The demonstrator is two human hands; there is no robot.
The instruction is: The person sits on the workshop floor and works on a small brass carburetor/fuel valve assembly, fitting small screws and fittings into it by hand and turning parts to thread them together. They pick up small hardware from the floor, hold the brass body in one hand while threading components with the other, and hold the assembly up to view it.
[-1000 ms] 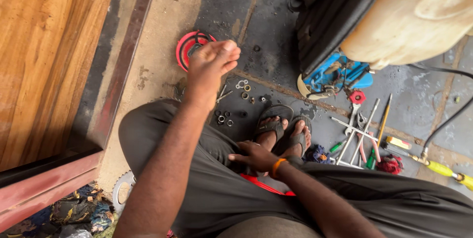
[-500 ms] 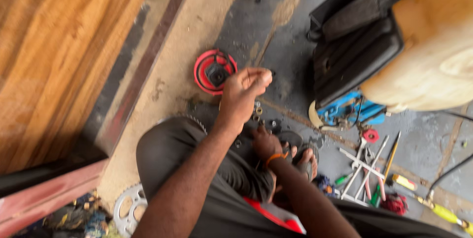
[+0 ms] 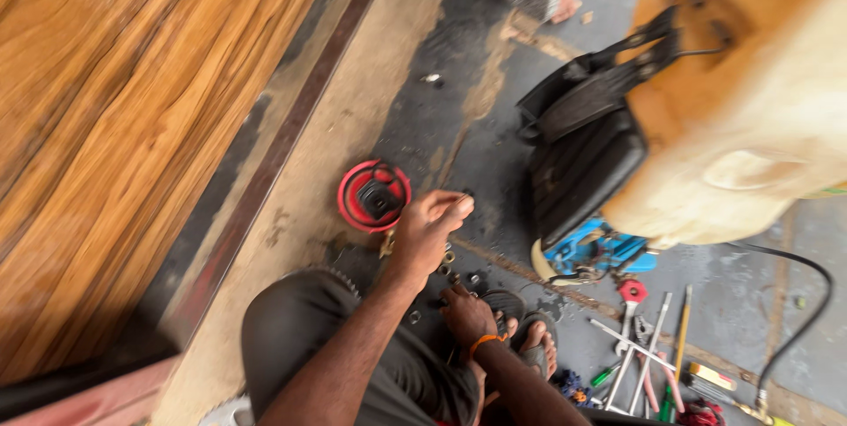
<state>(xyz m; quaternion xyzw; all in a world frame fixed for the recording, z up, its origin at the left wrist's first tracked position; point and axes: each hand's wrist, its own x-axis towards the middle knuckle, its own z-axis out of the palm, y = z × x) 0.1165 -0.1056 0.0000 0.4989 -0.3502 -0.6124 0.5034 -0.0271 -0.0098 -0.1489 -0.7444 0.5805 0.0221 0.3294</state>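
A: That round reel (image 3: 374, 196) on the floor is bright red with a black centre. The wall (image 3: 115, 117) on the left is warm orange-brown wood with darker streaks of grain.

B: The floor (image 3: 459, 82) is dark grey, with a pale sandy strip (image 3: 340, 126) beside a dark brown rail (image 3: 265, 170). The trousers (image 3: 309, 338) are dark grey too.

A: An orange band (image 3: 483, 341) circles the right wrist. The big body (image 3: 759, 117) on the right is yellowish cream, with a black seat (image 3: 582, 170) against it.

B: Under it a tool (image 3: 595, 254) is bright blue. The spanners (image 3: 640, 351) are silver; one small handle (image 3: 604, 377) is green.
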